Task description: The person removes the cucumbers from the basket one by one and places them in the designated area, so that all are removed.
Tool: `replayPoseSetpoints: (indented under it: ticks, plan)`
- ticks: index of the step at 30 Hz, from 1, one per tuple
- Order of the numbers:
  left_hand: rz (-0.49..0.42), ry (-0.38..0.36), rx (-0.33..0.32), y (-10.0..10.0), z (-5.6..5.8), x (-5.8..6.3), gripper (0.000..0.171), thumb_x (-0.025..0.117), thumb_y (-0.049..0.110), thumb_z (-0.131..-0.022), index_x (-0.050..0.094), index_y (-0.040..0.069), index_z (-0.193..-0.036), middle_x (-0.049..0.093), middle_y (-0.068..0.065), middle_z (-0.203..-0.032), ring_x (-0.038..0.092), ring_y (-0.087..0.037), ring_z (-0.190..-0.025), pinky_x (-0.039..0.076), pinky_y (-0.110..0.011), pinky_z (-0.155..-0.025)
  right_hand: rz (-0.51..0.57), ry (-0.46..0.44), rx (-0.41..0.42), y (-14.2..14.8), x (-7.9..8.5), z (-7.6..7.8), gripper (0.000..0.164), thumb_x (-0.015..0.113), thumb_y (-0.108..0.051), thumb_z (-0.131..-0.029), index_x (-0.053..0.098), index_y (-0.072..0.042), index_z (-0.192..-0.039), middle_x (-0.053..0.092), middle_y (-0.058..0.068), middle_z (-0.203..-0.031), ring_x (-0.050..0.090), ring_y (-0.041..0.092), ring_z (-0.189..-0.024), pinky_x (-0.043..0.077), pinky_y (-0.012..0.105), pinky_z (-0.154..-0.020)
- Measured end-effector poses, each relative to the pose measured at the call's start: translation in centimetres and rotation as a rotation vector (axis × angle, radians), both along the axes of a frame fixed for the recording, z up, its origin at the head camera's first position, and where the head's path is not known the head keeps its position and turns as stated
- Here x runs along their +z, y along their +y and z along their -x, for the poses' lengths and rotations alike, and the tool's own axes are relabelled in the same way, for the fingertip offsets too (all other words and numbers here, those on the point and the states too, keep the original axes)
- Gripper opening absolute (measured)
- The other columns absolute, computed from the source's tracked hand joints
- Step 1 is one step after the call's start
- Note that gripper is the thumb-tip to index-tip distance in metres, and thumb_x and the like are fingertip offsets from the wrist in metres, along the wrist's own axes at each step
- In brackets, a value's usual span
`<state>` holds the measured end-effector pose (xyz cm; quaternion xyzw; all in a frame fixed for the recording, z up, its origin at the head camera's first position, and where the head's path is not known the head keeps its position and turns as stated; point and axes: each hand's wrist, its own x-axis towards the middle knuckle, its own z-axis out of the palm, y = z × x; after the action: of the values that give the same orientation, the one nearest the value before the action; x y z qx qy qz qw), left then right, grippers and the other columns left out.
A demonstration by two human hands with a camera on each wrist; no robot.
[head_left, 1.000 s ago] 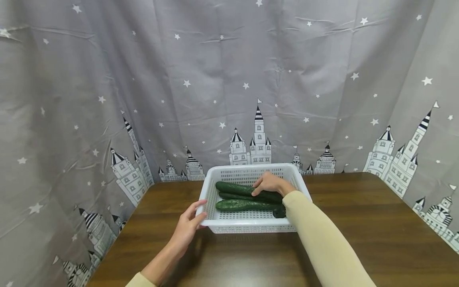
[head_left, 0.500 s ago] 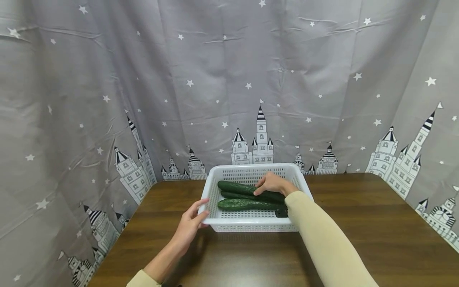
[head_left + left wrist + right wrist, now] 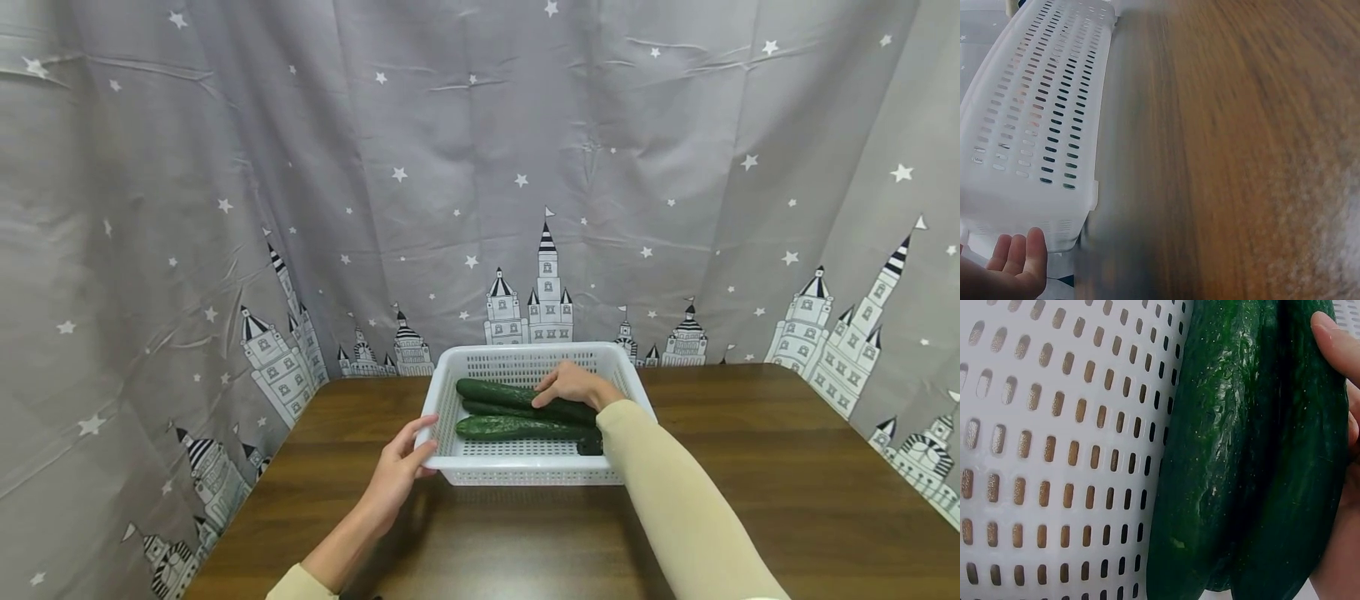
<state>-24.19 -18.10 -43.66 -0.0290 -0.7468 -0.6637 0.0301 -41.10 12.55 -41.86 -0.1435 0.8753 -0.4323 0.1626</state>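
Several dark green cucumbers lie lengthwise in a white slotted basket. My right hand reaches in and grips the back cucumber, its thumb on the near side in the head view. The right wrist view shows that thumb on the bumpy skin, with the other fingers partly hidden behind. Nearer me lies the front cucumber; another cucumber shows between the two. My left hand holds the basket's left rim at the front corner; its fingertips show against the outer wall in the left wrist view.
The basket stands on a dark brown wooden table, close to its back edge. Behind hangs a grey curtain printed with stars and castles. A small black object shows beside the right sleeve, at the basket's front right.
The head view has shifted slightly, so the scene sits a little further right. Both hands keep their places on the cucumber and the basket.
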Motion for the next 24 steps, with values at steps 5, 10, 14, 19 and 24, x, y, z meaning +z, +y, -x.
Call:
replayPoseSetpoints:
  ticks: [5,10,14,19,24]
  plan:
    - [0.001,0.004,-0.001,0.03,0.24,0.18,0.042,0.057,0.012,-0.102,0.051,0.009,-0.143,0.056,-0.024,-0.139,0.061,-0.034,-0.111,0.052,-0.04,-0.086,0.015,0.001,-0.006,0.04,0.21,-0.13,0.041,0.083,-0.023,-0.082,0.074,-0.008,-0.12,0.057,0.016,-0.144,0.041,0.039,-0.142,0.035,0.055,-0.114]
    - [0.014,0.006,0.004,-0.01,0.38,0.3,0.041,0.057,0.013,-0.102,0.052,0.01,-0.143,0.056,-0.024,-0.138,0.06,-0.036,-0.112,0.052,-0.041,-0.087,0.008,0.0,0.006,-0.08,0.2,-0.16,0.042,0.083,-0.026,-0.083,0.074,-0.011,-0.121,0.059,0.013,-0.143,0.042,0.038,-0.142,0.037,0.054,-0.113]
    - [0.014,0.005,0.004,-0.02,0.34,0.23,0.041,0.056,0.012,-0.102,0.052,0.009,-0.143,0.056,-0.024,-0.138,0.06,-0.037,-0.112,0.052,-0.042,-0.087,-0.017,0.012,0.017,-0.15,0.1,-0.09,0.043,0.083,-0.026,-0.083,0.073,-0.011,-0.122,0.061,0.012,-0.14,0.043,0.038,-0.141,0.038,0.053,-0.112]
    - [0.012,0.004,0.007,0.08,0.26,0.09,0.042,0.056,0.011,-0.101,0.052,0.008,-0.143,0.056,-0.026,-0.138,0.06,-0.037,-0.112,0.052,-0.039,-0.084,-0.048,0.029,0.019,-0.15,0.04,-0.09,0.042,0.083,-0.025,-0.083,0.074,-0.009,-0.12,0.063,0.013,-0.138,0.045,0.039,-0.139,0.038,0.054,-0.112]
    - [0.007,-0.001,0.016,0.06,-0.02,-0.04,0.042,0.056,0.01,-0.101,0.053,0.009,-0.142,0.056,-0.026,-0.137,0.061,-0.036,-0.111,0.052,-0.038,-0.083,-0.059,0.036,0.018,-0.36,-0.05,-0.13,0.039,0.082,-0.025,-0.082,0.075,-0.009,-0.118,0.059,0.015,-0.141,0.044,0.039,-0.14,0.038,0.054,-0.112]
